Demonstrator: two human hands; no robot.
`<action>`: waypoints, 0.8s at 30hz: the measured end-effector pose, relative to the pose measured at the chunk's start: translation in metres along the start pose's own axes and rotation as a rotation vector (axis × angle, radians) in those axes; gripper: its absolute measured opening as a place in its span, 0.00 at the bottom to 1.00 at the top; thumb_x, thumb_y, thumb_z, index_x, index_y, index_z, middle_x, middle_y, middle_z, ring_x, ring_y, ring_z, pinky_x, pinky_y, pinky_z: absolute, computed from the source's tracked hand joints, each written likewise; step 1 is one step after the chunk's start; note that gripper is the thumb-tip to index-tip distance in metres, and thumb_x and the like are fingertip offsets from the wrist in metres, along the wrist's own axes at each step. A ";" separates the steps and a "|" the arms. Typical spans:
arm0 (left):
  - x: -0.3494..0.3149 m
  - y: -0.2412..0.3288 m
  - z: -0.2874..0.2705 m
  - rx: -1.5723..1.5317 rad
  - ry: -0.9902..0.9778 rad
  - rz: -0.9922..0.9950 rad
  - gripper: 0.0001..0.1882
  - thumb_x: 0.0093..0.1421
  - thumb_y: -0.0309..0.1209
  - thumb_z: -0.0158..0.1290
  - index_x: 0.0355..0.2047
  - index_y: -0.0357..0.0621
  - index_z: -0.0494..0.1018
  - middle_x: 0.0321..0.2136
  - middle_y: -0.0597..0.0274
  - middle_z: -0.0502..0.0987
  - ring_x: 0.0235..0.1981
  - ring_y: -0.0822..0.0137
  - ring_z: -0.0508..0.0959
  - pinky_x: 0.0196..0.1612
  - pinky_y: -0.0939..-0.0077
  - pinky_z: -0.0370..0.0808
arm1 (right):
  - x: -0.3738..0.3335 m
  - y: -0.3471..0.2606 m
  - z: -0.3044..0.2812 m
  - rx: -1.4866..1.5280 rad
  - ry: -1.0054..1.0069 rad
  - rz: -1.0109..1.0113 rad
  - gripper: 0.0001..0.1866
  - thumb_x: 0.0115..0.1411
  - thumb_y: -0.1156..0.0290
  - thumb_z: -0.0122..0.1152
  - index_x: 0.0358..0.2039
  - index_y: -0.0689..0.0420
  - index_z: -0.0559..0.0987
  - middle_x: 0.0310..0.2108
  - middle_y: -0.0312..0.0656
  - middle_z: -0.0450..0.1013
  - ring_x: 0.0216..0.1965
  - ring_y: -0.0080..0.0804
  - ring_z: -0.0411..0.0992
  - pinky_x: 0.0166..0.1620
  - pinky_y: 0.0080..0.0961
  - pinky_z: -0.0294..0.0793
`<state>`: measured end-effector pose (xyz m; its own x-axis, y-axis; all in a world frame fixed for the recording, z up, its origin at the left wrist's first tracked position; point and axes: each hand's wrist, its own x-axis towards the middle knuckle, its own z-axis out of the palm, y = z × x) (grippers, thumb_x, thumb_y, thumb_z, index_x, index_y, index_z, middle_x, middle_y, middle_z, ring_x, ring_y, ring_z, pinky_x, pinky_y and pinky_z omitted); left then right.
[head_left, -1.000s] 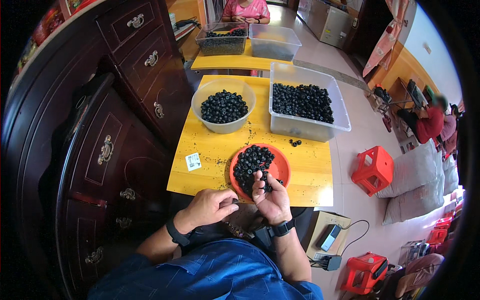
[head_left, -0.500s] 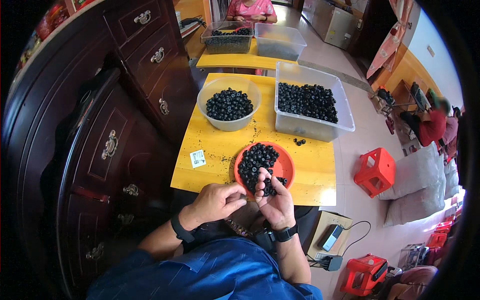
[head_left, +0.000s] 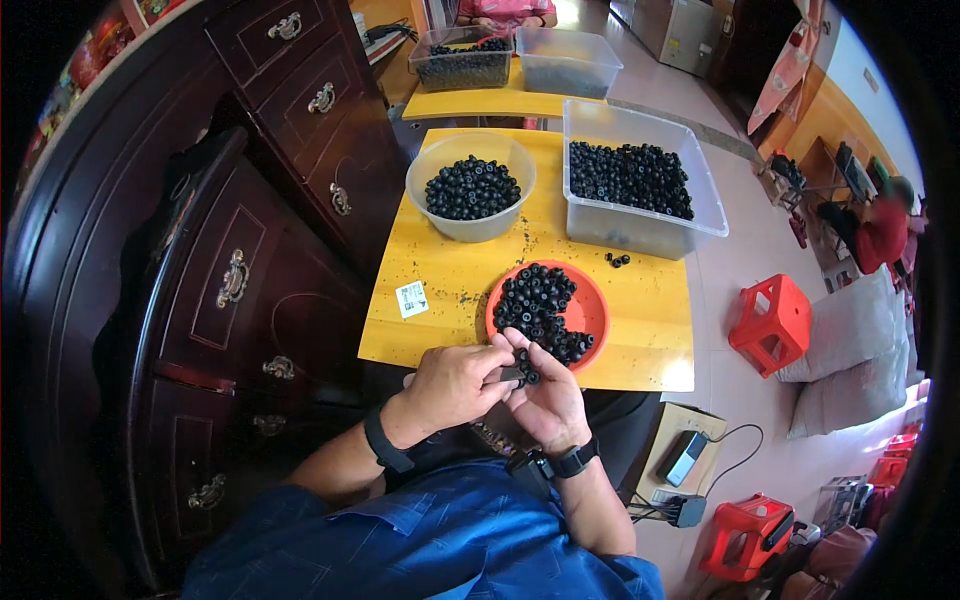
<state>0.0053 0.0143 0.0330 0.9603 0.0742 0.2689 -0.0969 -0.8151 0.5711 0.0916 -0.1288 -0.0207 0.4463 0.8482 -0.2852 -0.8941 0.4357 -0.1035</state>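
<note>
My right hand (head_left: 548, 402) is cupped palm up at the near edge of a red plate (head_left: 598, 318), with several small black ring-shaped parts (head_left: 526, 372) in its palm and fingers. My left hand (head_left: 452, 388) meets it from the left, thumb and fingers pinched together next to those parts. What lies between the left fingertips is too small and hidden to make out. A heap of the same black parts (head_left: 540, 305) covers much of the plate.
Behind the plate stand a round translucent tub (head_left: 474, 228) and a rectangular clear bin (head_left: 640, 238), both holding black parts. A few loose parts (head_left: 618, 260) and a white label (head_left: 411, 299) lie on the yellow table (head_left: 450, 335). A dark wooden cabinet (head_left: 200, 320) flanks the left.
My left hand has come over to my right hand, its fingertips now at the parts there. My right hand has opened out somewhat. The whole view has shifted slightly.
</note>
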 end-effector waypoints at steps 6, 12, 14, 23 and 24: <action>0.000 0.001 -0.002 -0.080 -0.002 -0.064 0.12 0.54 0.25 0.64 0.39 0.43 0.78 0.24 0.61 0.79 0.23 0.66 0.81 0.28 0.72 0.76 | -0.001 0.000 0.001 0.022 -0.046 -0.014 0.16 0.71 0.67 0.51 0.55 0.60 0.76 0.53 0.46 0.75 0.55 0.37 0.73 0.58 0.38 0.73; 0.001 0.003 0.000 -0.564 0.105 -0.135 0.09 0.59 0.20 0.61 0.41 0.36 0.77 0.26 0.66 0.81 0.25 0.80 0.79 0.27 0.82 0.74 | -0.007 0.002 -0.010 -0.018 -0.011 0.033 0.12 0.70 0.66 0.55 0.50 0.55 0.77 0.41 0.35 0.76 0.41 0.27 0.76 0.41 0.25 0.77; -0.002 0.003 0.002 -0.525 0.119 -0.117 0.10 0.60 0.20 0.60 0.42 0.36 0.78 0.27 0.65 0.82 0.24 0.80 0.78 0.27 0.83 0.73 | -0.012 0.006 -0.009 -0.063 -0.117 0.107 0.11 0.70 0.64 0.57 0.49 0.52 0.77 0.36 0.30 0.73 0.31 0.21 0.71 0.32 0.18 0.70; 0.001 0.006 0.003 -0.267 0.261 0.139 0.12 0.58 0.20 0.62 0.43 0.40 0.81 0.24 0.61 0.80 0.19 0.76 0.75 0.24 0.79 0.71 | -0.016 0.008 -0.007 -0.088 -0.175 0.073 0.10 0.69 0.64 0.58 0.48 0.52 0.76 0.34 0.29 0.71 0.28 0.17 0.65 0.30 0.16 0.65; 0.001 0.007 0.003 -0.223 0.277 0.172 0.12 0.57 0.20 0.62 0.43 0.41 0.81 0.23 0.61 0.79 0.19 0.75 0.74 0.23 0.78 0.70 | -0.016 0.008 -0.006 -0.114 -0.180 0.050 0.10 0.69 0.64 0.58 0.48 0.53 0.76 0.34 0.29 0.71 0.28 0.17 0.65 0.30 0.15 0.65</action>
<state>0.0062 0.0074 0.0351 0.8208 0.1245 0.5575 -0.3344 -0.6866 0.6456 0.0775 -0.1403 -0.0224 0.3914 0.9125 -0.1190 -0.9091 0.3634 -0.2036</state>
